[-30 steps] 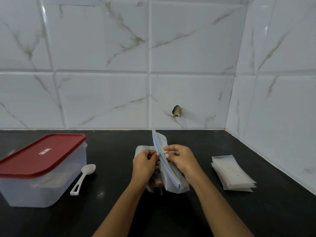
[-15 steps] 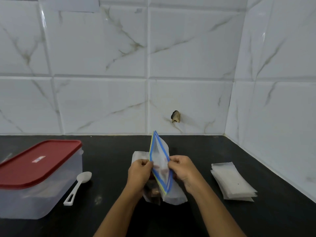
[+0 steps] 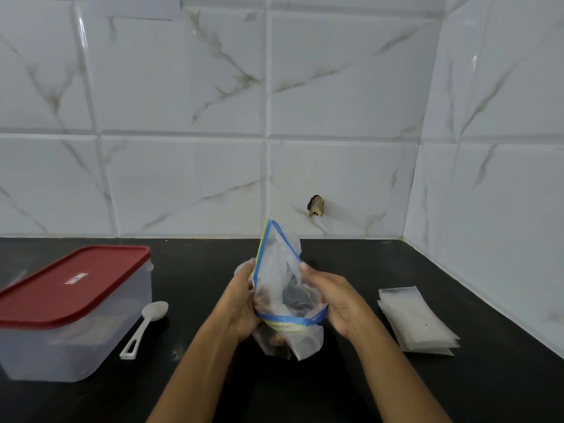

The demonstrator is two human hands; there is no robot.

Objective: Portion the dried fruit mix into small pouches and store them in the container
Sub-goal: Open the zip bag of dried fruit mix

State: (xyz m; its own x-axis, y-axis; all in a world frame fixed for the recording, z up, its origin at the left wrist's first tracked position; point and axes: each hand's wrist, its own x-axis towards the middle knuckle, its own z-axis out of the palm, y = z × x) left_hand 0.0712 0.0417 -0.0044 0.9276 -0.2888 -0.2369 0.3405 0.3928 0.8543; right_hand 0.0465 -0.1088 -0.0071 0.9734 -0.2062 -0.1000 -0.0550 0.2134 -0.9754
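On lid (image 3: 70, 285), unreadable label (image 3: 76, 278); left hand (image 3: 241, 303), right hand (image 3: 335, 303) grip bag (image 3: 277, 270).

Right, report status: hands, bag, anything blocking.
Holding zip bag with left hand and right hand, mouth open. Dried fruit mix inside. Red lid on container; spoon, pouches beside. Nothing blocking.

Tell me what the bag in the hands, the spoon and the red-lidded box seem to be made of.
The zip bag looks like thin clear plastic film: it crumples and dark fruit shows through. The spoon seems matte white plastic, with a slot in its handle. The box looks like frosted translucent plastic; its red lid opaque, probably plastic too.
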